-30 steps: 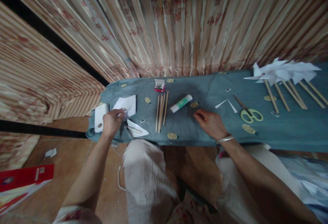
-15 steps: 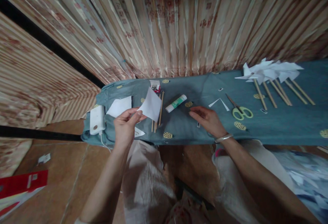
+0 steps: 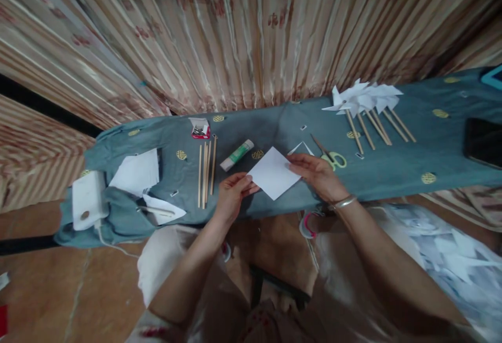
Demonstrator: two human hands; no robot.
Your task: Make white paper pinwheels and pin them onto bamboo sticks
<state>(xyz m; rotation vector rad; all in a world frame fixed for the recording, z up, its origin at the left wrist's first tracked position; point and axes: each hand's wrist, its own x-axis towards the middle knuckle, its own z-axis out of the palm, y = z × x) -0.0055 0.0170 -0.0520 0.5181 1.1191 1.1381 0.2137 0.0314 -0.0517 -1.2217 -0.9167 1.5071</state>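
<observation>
A white square of paper (image 3: 273, 173) is held cornerwise between both hands above the near edge of the cloth. My left hand (image 3: 233, 192) pinches its left corner, thumb on top. At the opposite corner my right hand (image 3: 317, 174), with a bracelet at the wrist, grips the sheet. A glue stick (image 3: 237, 155) lies just beyond my left hand. Past my right hand are green-handled scissors (image 3: 334, 160) and a thin folded paper strip (image 3: 304, 148), partly hidden by the fingers.
Several wooden sticks (image 3: 205, 175) lie left of the glue stick, below a small red box (image 3: 201, 129) of metal bits. Paper sheets (image 3: 137, 171) and a white power bank (image 3: 88, 202) are at far left. Paper pinwheels (image 3: 366, 97) on sticks lie right; a dark phone (image 3: 484, 141) sits beyond.
My left hand has carried the paper rightward, and my right hand has taken hold of its other corner. The view has swung to the right, bringing the dark phone into sight.
</observation>
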